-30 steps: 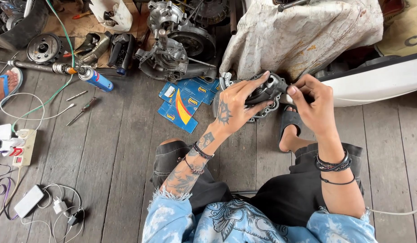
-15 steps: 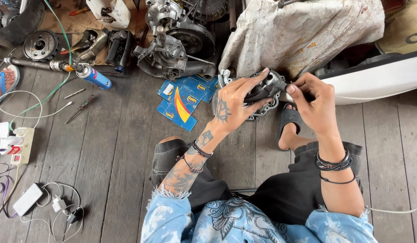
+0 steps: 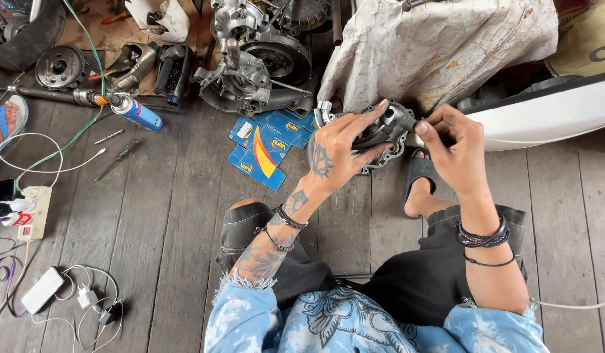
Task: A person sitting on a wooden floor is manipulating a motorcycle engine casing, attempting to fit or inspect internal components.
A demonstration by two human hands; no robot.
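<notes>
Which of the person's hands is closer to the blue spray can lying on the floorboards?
Left. The left hand grips the metal engine part, on the side toward the blue spray can. The right hand is beyond the part, farther away.

Left hand (image 3: 338, 153) grips a metal engine part (image 3: 387, 131); right hand (image 3: 449, 147) seemingly pinches its edge.

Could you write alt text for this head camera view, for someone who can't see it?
Seated on a wooden floor, a person grips a grey metal engine part in the left hand while the right hand works at its edge. Blue packets lie nearby.
</notes>
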